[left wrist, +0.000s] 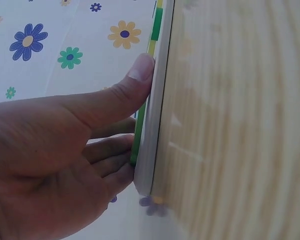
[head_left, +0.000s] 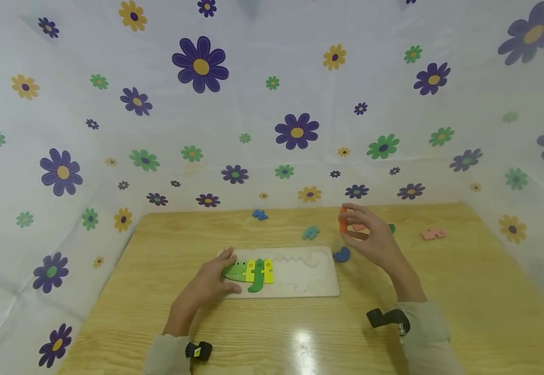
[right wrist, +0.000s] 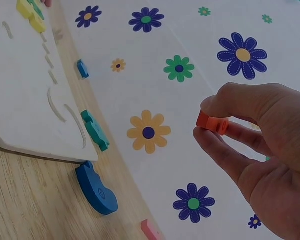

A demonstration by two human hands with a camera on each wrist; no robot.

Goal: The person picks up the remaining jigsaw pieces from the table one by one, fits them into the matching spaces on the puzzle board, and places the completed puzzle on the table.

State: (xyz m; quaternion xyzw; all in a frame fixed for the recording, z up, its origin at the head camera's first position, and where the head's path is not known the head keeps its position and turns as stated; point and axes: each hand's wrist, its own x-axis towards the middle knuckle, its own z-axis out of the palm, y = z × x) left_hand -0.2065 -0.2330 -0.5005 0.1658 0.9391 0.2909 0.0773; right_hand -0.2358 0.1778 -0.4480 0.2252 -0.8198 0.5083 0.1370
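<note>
A pale wooden puzzle board (head_left: 307,284) lies on the table, holding a green crocodile-head piece (head_left: 235,271), two yellow pieces (head_left: 269,272) and a green leg piece (head_left: 256,278) at its left part. My left hand (head_left: 210,277) rests on the board's left end, thumb towards the near edge and fingers by the crocodile head. In the left wrist view, the thumb touches the board near its edge. Above the table, to the right of the board, my right hand (head_left: 370,234) pinches an orange puzzle piece (right wrist: 205,121) between thumb and fingers.
Loose pieces lie around: dark blue (head_left: 342,254) by the board's right edge, teal (head_left: 311,233) and blue (head_left: 260,214) behind it, pink (head_left: 433,234) at the right. Another pink and a green piece (head_left: 391,228) are partly hidden by the right hand. Flowered cloth (head_left: 253,114) surrounds the table.
</note>
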